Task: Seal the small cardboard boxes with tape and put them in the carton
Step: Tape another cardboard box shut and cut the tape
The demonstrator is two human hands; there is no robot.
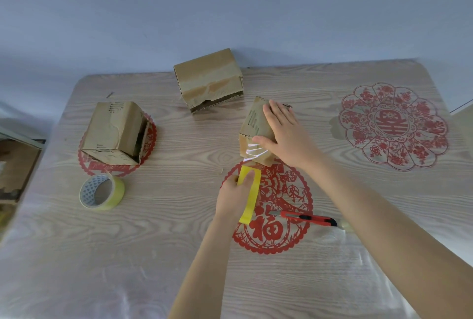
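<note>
A small cardboard box [254, 124] stands near the table's middle, with my right hand [286, 134] pressed flat over its top and right side. Shiny tape runs down its near face. Just below it my left hand [236, 196] pinches a yellow tape strip [252, 193] that hangs down toward me. A second small box [115, 133] sits at the left with its right end open. A third box [208, 79] stands at the back with a torn front flap. A yellow tape roll [102, 192] lies at the front left.
A red utility knife [304, 217] lies right of my left wrist. The wood-grain table [179, 242] has a clear plastic cover and red paper-cut decorations [394, 127]. A brown carton edge [15, 170] shows at the far left, off the table.
</note>
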